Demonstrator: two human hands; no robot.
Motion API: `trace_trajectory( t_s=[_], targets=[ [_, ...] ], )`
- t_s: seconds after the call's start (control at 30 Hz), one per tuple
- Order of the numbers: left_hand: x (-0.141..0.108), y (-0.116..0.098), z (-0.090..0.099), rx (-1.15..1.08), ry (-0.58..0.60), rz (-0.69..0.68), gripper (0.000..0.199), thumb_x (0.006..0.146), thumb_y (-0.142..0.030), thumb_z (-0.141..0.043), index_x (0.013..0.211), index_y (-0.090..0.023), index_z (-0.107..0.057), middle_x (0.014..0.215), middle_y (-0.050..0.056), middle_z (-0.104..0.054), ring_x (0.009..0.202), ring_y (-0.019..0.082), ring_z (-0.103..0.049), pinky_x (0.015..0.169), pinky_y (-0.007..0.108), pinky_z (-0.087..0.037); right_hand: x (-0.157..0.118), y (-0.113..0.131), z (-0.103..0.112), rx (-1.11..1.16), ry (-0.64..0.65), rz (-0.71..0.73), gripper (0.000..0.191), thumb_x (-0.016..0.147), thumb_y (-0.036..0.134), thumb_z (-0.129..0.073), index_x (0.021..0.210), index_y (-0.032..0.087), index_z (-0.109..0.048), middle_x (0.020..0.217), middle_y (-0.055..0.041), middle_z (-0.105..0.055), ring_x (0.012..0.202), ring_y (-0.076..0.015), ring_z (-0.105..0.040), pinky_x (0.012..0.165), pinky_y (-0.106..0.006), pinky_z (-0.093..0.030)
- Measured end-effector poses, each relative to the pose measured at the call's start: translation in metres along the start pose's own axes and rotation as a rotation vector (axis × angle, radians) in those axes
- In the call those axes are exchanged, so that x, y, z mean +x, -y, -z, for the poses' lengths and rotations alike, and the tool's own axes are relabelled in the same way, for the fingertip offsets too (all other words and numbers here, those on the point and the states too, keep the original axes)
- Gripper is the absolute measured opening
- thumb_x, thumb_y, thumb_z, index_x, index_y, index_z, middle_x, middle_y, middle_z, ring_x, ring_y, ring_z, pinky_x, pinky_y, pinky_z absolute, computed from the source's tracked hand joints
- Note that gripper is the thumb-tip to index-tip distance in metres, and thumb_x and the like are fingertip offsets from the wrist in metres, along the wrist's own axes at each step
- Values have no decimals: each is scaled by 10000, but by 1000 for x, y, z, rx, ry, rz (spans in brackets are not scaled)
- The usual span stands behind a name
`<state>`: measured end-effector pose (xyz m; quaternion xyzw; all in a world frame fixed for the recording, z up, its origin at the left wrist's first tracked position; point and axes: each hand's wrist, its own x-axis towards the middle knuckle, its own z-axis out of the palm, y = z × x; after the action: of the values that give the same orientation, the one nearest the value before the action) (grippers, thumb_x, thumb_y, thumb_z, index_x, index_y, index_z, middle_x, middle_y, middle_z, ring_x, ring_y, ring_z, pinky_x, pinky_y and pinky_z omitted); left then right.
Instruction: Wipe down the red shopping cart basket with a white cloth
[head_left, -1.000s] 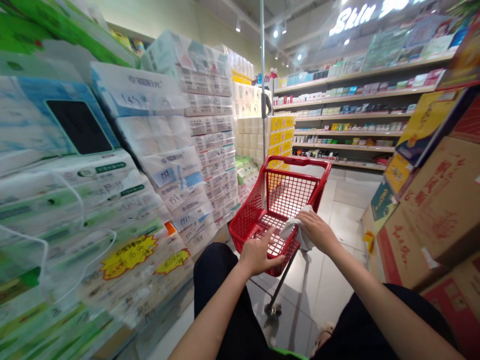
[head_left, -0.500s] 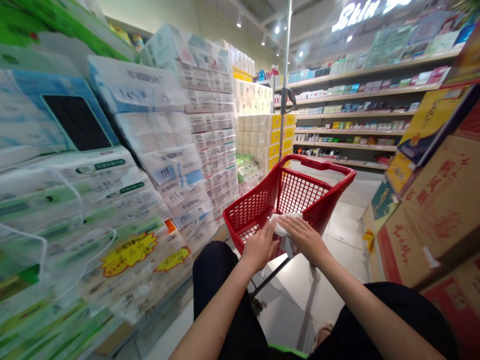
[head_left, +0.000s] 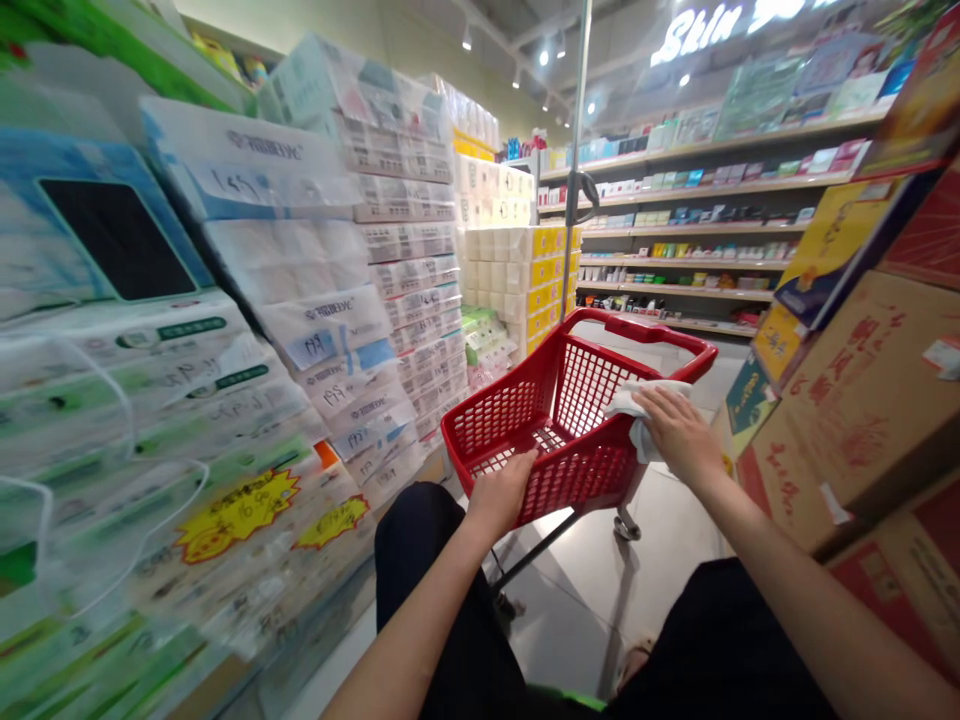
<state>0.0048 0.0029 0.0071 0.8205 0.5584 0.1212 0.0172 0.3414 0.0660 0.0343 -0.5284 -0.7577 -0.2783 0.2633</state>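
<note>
A red plastic shopping cart (head_left: 577, 475) with a lattice basket stands in front of my knees. My left hand (head_left: 501, 495) is closed over the near rim of the basket, its fingers partly hidden inside. Farther along the right side of that rim, my right hand (head_left: 679, 430) presses a crumpled white cloth (head_left: 637, 400) against the red plastic. Part of the cloth drapes over the rim, with one end hanging down outside. Through the lattice the inside of the basket shows no goods.
Stacked packs of tissue paper (head_left: 412, 240) rise close on the left, with yellow price tags (head_left: 240, 515). Cardboard cartons (head_left: 862, 400) are piled on the right. Beyond a metal pole (head_left: 576, 150) are shelves (head_left: 675, 260) of small boxes and bottles. Wheels (head_left: 626, 525) show below the cart.
Both hands were together on the cloth at the near rim. My right hand has slid it right and away along the side; my left hand has let go of it and holds the rim.
</note>
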Motion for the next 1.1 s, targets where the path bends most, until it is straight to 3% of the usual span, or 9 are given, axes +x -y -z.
trace_trajectory(
  t_s=[0.2, 0.3, 0.43, 0.53, 0.63, 0.8, 0.9, 1.0, 1.1],
  targets=[
    [-2, -1, 1, -25, -17, -6, 501, 994, -219, -349, 1486, -319, -337, 1421, 49, -524, 1033, 239, -670, 836, 369, -557, -12, 76, -3, 209, 100, 240, 498, 965, 237, -399, 1461, 275, -416, 1459, -11, -509, 1360, -209, -437, 1174, -455, -293],
    [-6, 0, 4, -39, -13, -25, 480, 984, -218, -381, 1454, -317, -366, 1372, 42, -558, 1042, 244, -665, 828, 362, -552, -4, 44, 4, 177, 137, 275, 528, 959, 228, -403, 1480, 312, -377, 1457, 9, -509, 1349, -200, -455, 1196, -471, -225],
    [-9, 0, 5, -39, -14, -32, 480, 979, -202, -385, 1446, -312, -362, 1359, 51, -555, 1059, 242, -655, 834, 362, -546, 12, -33, 7, 34, 56, 86, 475, 980, 290, -364, 1450, 289, -431, 1456, -21, -511, 1332, -222, -473, 1196, -500, -178],
    [-9, -3, 4, -27, -27, -29, 462, 990, -213, -364, 1444, -296, -368, 1352, 66, -555, 1028, 237, -666, 817, 359, -553, 19, -54, 3, -11, 34, 2, 455, 981, 321, -363, 1415, 253, -482, 1444, -42, -525, 1320, -240, -477, 1182, -495, -220],
    [-6, -8, 0, 14, -48, -18, 453, 1000, -210, -330, 1446, -277, -377, 1361, 82, -552, 976, 226, -684, 779, 346, -566, 16, -21, -4, 10, 15, -17, 441, 967, 298, -387, 1373, 204, -529, 1412, -77, -553, 1344, -269, -437, 1157, -491, -285],
    [-3, -17, -6, 113, -83, 3, 529, 987, -152, -325, 1507, -237, -292, 1377, 134, -537, 943, 215, -698, 738, 322, -575, -8, 99, -10, 188, 69, 128, 431, 961, 248, -415, 1378, 214, -521, 1382, -54, -577, 1330, -253, -446, 1161, -468, -317],
    [-5, -19, -5, 139, -76, 30, 618, 981, -146, -339, 1561, -205, -135, 1332, 172, -565, 939, 225, -705, 730, 316, -573, -19, 142, -4, 275, 88, 223, 479, 968, 255, -425, 1446, 236, -436, 1435, -31, -532, 1359, -229, -423, 1167, -447, -320],
    [-10, -19, -2, 90, -78, 21, 650, 997, -194, -348, 1571, -201, -44, 1323, 168, -585, 941, 227, -707, 748, 311, -565, -17, 127, 2, 276, 119, 288, 489, 986, 266, -399, 1475, 282, -385, 1442, -1, -526, 1349, -198, -446, 1196, -468, -262],
    [-14, -20, 0, 39, -90, -24, 652, 1019, -274, -347, 1573, -208, -10, 1370, 162, -559, 973, 224, -697, 783, 305, -556, -7, 68, 2, 195, 115, 208, 452, 996, 304, -376, 1445, 306, -431, 1422, 3, -546, 1338, -196, -466, 1199, -485, -235]
  ],
)
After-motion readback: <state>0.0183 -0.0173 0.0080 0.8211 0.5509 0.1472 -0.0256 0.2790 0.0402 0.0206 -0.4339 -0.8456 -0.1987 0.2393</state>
